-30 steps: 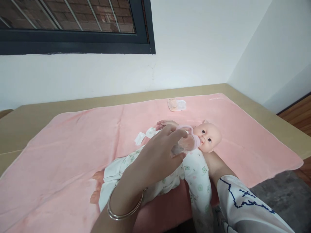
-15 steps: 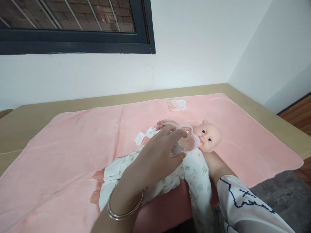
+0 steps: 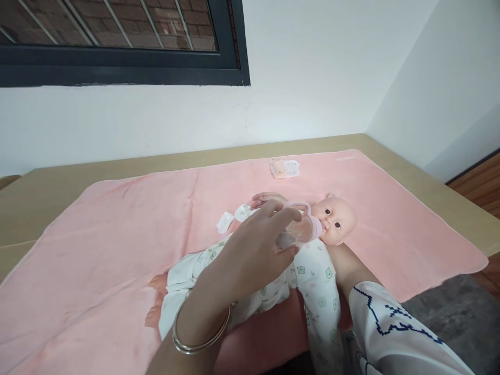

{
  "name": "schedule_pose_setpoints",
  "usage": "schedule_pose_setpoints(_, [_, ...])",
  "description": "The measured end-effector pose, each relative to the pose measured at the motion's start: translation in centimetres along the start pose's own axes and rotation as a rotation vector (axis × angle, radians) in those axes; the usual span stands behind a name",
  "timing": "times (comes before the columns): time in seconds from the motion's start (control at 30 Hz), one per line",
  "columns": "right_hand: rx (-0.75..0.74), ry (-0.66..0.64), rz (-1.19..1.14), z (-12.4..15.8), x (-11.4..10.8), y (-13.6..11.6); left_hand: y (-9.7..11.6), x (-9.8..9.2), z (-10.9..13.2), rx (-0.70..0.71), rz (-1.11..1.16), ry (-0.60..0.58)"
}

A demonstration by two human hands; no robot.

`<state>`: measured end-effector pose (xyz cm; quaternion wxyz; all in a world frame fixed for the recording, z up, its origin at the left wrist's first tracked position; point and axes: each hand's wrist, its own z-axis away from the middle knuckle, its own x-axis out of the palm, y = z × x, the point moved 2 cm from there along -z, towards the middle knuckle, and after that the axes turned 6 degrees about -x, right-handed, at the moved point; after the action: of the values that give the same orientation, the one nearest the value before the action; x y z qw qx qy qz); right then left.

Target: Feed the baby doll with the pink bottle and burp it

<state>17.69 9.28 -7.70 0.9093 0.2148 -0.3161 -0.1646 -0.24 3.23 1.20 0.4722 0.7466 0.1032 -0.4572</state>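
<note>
A baby doll [image 3: 336, 221] in a white printed romper lies on its back on a pink blanket [image 3: 117, 224], head to the right. My left hand [image 3: 250, 255], a metal bangle on its wrist, is closed round a clear baby bottle [image 3: 299, 232] with a pink collar. The bottle's teat is at the doll's mouth. My right hand [image 3: 344, 263], coming out of a white sleeve with a blue pattern, reaches under the doll's head and neck. Its fingers are hidden beneath the doll.
The blanket covers a tan table [image 3: 47, 187] against a white wall. A small packet [image 3: 284, 167] lies at the blanket's far edge. A crumpled white tissue or cloth [image 3: 234, 216] sits beside the doll's far arm. A dark-framed window [image 3: 117, 67] is above, and the table's right edge drops to the floor.
</note>
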Motion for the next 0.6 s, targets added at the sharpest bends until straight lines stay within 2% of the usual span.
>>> schedule_pose_setpoints(0.1, [-0.085, -0.053, 0.137, 0.3, 0.2, -0.1, 0.0, 0.0, 0.0, 0.001, -0.001, -0.002])
schedule_pose_setpoints(0.3, [-0.102, -0.068, 0.222, -0.3, -0.1, -0.2, -0.1, 0.0, 0.0, 0.015, -0.006, 0.0])
schedule_pose_setpoints(0.5, [-0.089, -0.032, 0.185, -0.8, -0.2, -0.2, 0.0, 0.1, -0.1, 0.01, -0.004, 0.001])
schedule_pose_setpoints(0.6, [-0.013, 0.031, 0.072, -0.9, -0.2, -0.3, 0.0, 0.1, -0.1, -0.002, -0.001, -0.005])
